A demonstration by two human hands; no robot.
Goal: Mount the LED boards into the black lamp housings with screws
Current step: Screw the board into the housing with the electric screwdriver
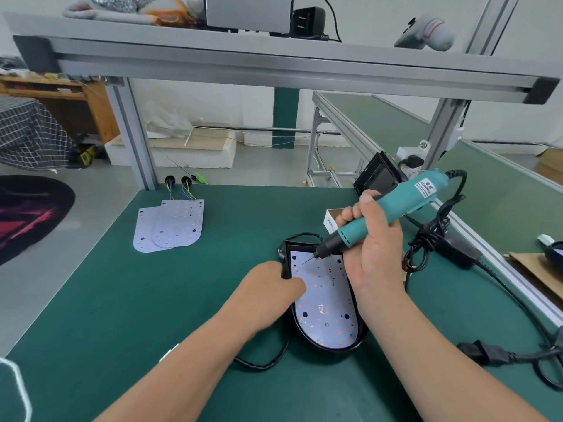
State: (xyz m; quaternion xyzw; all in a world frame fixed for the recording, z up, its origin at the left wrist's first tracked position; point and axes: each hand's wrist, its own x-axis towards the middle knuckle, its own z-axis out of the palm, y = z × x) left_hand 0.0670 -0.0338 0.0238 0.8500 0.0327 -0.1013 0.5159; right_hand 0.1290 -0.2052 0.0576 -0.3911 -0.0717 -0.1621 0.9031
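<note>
At the left wall of the black lamp housing (pixel 330 351), pinching it with the left hand (pixel 272 284) to steady the LED board (pixel 323 303) seated inside, while over its far end clenching the right hand (pixel 373 242) round the screwdriver (pixel 396 205), ideally straightening the tilted bit (pixel 308 261).

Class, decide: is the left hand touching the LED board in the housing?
Touching. Head view: the left hand grips the housing rim, its thumb lying on the LED board at its left edge, no gap.
</note>
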